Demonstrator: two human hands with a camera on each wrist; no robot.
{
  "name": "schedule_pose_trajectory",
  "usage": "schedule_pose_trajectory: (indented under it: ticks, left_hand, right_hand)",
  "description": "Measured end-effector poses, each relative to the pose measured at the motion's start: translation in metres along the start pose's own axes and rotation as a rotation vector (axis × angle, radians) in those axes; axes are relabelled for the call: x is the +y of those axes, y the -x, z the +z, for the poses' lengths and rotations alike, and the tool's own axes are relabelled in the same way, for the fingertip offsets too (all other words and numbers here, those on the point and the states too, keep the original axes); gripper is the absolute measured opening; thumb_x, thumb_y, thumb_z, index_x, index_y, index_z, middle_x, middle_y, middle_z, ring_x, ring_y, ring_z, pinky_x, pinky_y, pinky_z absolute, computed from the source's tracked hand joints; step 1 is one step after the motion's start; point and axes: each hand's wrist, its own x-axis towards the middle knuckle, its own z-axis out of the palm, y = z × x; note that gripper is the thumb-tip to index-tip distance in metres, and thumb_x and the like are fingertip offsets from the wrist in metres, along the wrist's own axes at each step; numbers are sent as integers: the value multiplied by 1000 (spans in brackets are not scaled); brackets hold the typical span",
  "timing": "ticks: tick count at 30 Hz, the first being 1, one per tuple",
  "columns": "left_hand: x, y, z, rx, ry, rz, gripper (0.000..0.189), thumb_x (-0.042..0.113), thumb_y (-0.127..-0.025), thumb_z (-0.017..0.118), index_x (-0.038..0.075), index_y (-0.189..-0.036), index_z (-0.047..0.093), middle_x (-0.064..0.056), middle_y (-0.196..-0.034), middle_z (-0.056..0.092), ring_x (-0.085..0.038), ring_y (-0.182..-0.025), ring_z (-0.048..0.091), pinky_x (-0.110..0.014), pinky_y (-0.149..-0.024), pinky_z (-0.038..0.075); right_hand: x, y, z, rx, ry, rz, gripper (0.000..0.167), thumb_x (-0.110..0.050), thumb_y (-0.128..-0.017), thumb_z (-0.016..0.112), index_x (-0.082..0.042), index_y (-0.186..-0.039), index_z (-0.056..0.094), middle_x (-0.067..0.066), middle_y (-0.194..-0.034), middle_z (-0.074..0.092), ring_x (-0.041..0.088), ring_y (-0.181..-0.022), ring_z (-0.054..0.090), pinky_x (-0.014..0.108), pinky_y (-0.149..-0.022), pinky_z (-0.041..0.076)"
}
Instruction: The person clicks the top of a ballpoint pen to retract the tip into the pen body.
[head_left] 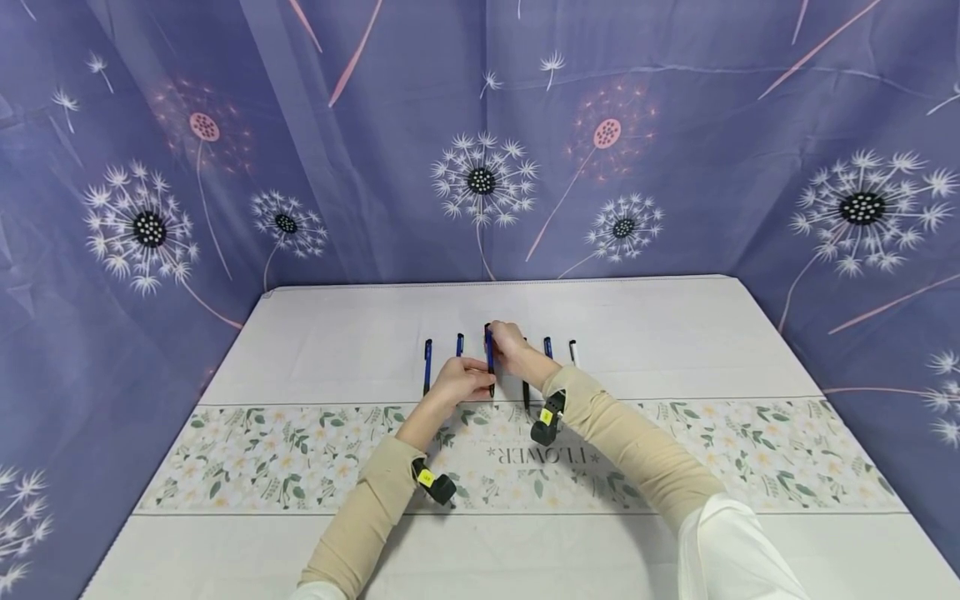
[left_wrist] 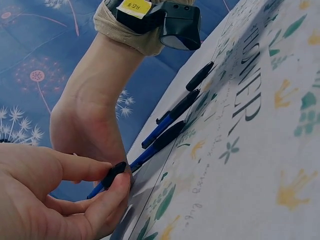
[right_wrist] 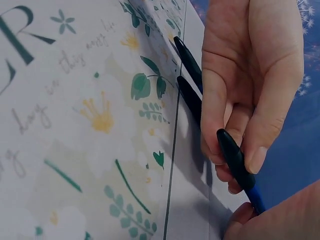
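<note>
A blue pen with a black grip and black top (head_left: 491, 362) stands out in the middle of a row of pens, between both hands. My left hand (head_left: 459, 381) pinches its black grip end between thumb and fingers, as the left wrist view shows at the pen's dark end (left_wrist: 116, 172). At the far end, my right hand (head_left: 510, 342) holds the pen near its top. In the right wrist view the right hand (right_wrist: 285, 215) covers that end, while the left hand (right_wrist: 250, 85) reaches in from above.
Left of the hands lie two blue pens, one farther out (head_left: 427, 367) and one nearer (head_left: 460, 344). On the right are a black pen (head_left: 527, 392), a blue pen (head_left: 547, 346) and a white pen (head_left: 573, 352). A floral band (head_left: 300, 458) crosses the white tablecloth; a purple curtain (head_left: 375, 208) hangs behind.
</note>
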Motion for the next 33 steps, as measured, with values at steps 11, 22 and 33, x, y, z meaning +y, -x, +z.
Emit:
schedule_pose_trajectory:
  ticks: [11,22,33]
  left_hand:
    - [-5,-5,2,37,-16,4,35,3,-89,66,-7,-121,57,-20,-105,66,-16,-75,67,-30,-76,61]
    - [-3,-3,4,57,-93,26,32,4,-88,67,-7,-117,59,-17,-96,68,-14,-71,67,-28,-72,61]
    - [-5,-1,5,44,-152,43,33,6,-90,66,-8,-119,59,-22,-106,67,-24,-82,71,-30,-75,61]
  right_hand:
    - [0,2,1,30,49,-53,28,-4,-95,37,-9,-67,41,-2,-57,36,15,-58,36,26,-64,38]
    - [26,-39,-9,66,146,-131,10,-5,-90,38,-10,-82,38,-1,-62,32,17,-60,36,28,-63,40]
    - [-2,19,-3,4,251,-128,24,-6,-96,32,-10,-73,37,-4,-50,29,15,-56,35,30,-73,45]
